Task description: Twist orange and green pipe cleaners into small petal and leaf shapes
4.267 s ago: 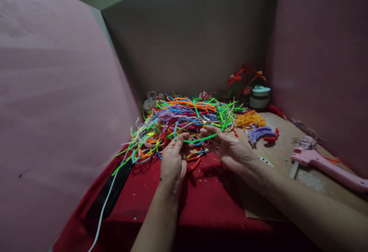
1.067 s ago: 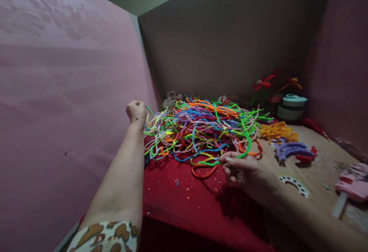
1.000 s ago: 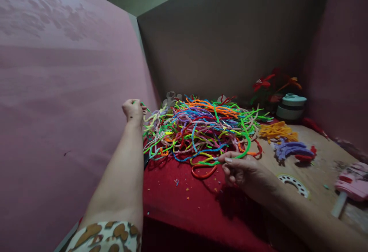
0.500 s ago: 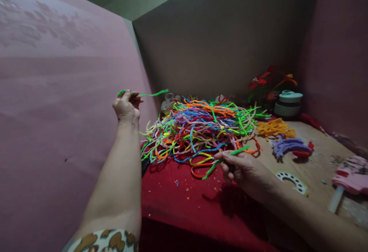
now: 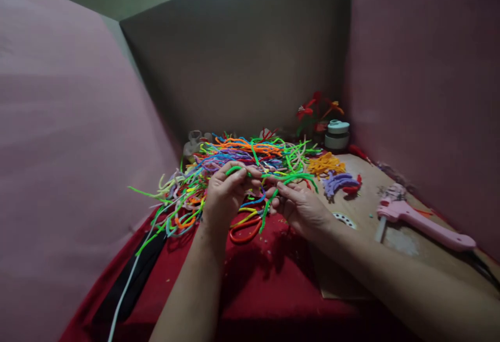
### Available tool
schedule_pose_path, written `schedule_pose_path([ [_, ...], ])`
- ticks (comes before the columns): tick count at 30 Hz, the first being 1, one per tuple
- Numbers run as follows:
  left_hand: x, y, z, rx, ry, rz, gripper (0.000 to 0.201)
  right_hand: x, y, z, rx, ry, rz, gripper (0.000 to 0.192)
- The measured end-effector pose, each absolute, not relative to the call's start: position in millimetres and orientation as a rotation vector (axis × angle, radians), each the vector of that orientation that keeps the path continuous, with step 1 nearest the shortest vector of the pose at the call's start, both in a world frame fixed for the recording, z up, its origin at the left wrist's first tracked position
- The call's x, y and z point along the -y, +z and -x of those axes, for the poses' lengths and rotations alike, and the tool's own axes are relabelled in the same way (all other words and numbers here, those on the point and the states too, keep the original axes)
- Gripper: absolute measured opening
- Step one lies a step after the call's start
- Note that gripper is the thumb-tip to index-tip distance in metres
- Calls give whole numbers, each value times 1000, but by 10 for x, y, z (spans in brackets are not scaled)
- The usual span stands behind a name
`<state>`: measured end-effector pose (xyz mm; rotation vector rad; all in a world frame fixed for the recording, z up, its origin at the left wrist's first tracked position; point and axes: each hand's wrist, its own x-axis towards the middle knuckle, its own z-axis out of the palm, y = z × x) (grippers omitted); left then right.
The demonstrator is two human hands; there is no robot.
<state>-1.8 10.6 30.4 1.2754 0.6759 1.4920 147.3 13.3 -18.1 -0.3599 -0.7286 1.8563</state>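
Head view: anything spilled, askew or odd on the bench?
Mostly clutter. The pipe-cleaner heap sprawls loose, strands trailing off its left edge. Small trimmings litter the red cloth. The pink glue gun lies on its side on the cardboard. No visible damage.

A cluttered craft corner around a red cloth [image 5: 273, 285].

On the red cloth's far end lies a tangled heap of many-coloured pipe cleaners [image 5: 238, 162]. Right of the cloth sits a brown board [image 5: 390, 238]; on it rest a pink glue gun [image 5: 424, 222], a small orange bundle [image 5: 325, 164] and a purple bundle [image 5: 339, 182]. Beyond the board, in the corner, stand red-and-orange flowers [image 5: 318, 108] beside a pale round container [image 5: 338, 134]. At the cloth's left edge runs a black strip [image 5: 128, 290] with a white cord [image 5: 121, 300].
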Motion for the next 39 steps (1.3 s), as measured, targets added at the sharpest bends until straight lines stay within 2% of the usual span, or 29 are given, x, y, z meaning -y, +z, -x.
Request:
schedule_pose_path([
  [8,-115,112,-7,-724,1413,-1203,11,-138,-187,-1451,667,1791,378,16],
  [13,-104,23,-38,-802,1358,-1265,23,-137,-192,-1455,670,1802,407,18],
  [22,-141,-66,-2,-872,1351,-1347,10,-135,-227,-1455,656,1810,430,24],
  [32,-89,-19,-1,-960,1113,-1586,24,-187,-216,-1450,574,1788,508,18],
  [35,-80,-9,-36,-886,1110,-1534,29,-203,-227,-1468,584,1794,523,15],
  [39,-129,-16,13,-840,1117,-1224,23,-185,-232,-1489,633,1801,587,19],
])
